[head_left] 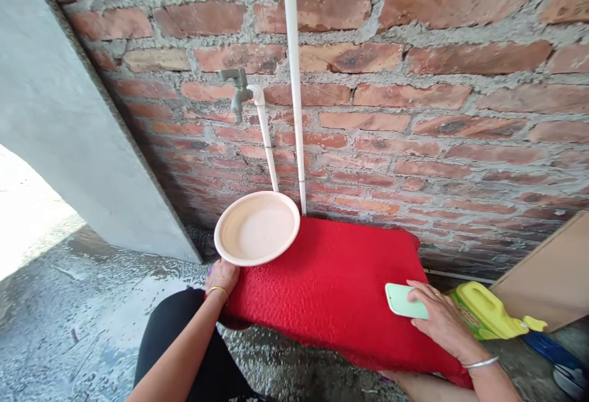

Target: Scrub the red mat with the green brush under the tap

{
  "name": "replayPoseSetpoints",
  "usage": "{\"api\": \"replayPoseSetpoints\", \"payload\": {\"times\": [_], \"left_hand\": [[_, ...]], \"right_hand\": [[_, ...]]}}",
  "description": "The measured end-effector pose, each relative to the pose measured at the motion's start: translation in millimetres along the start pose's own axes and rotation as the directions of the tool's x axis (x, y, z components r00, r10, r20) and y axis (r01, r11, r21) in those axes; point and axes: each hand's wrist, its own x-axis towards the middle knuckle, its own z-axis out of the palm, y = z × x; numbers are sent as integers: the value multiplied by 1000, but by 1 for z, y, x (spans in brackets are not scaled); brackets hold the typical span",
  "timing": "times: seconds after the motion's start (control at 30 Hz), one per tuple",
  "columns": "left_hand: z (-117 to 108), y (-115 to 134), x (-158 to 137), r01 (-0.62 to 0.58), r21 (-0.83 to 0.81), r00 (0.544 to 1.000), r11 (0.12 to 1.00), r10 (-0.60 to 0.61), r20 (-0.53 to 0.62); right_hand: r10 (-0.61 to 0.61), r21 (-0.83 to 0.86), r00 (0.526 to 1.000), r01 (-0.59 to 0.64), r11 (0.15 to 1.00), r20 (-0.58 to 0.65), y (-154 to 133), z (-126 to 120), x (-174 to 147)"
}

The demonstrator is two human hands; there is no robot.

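Observation:
A wet red cloth (340, 279) lies spread over a low, long support that it hides, its edges hanging down. My left hand (223, 276), with a yellow bangle at the wrist, is closed on the cloth's left end, just below the basin; its fingertips are mostly hidden. On the cloth's right part, my right hand (435, 310) grips a mint-green, flat-backed scrubbing brush (405, 301). The brush lies against the fabric, so its underside is out of sight. A pale pink plastic basin (262, 228) rests at the back left corner of the cloth.
A grey tap (238, 92) on a white pipe stands above the basin, before a brick wall (442, 58). At right, a yellow detergent jug (488, 313) lies near a tan board (547, 273). A grey slab (92, 119) leans at left over wet concrete floor (105, 310).

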Motion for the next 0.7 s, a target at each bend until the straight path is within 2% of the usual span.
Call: {"api": "replayPoseSetpoints", "payload": {"times": [0.1,0.2,0.27,0.37,0.47,0.53,0.6,0.7], "left_hand": [[3,0,0,-6,-27,1000,1000,6,23],[6,1,-1,9,-30,1000,1000,-9,12],[7,1,-2,17,-32,1000,999,-17,9],[6,1,-3,15,-33,1000,999,-15,1],[4,2,-4,15,-37,1000,999,-14,5],[2,3,-5,22,-38,1000,999,-22,19],[-1,5,-6,24,-30,999,999,-24,29],[-6,9,-10,19,-13,999,1000,-19,48]], "right_hand": [[-2,-14,1000,2,1000,-2,-1,-4,1],[-25,41,1000,26,999,-18,-31,-13,2],[-56,111,998,56,992,-6,-74,-17,5],[-115,191,985,90,978,127,-164,-13,11],[-195,177,949,153,972,249,-249,0,19],[-251,171,928,209,963,276,-286,10,25],[-286,162,911,247,955,296,-303,17,29],[-269,111,905,246,963,330,-292,19,27]]}}
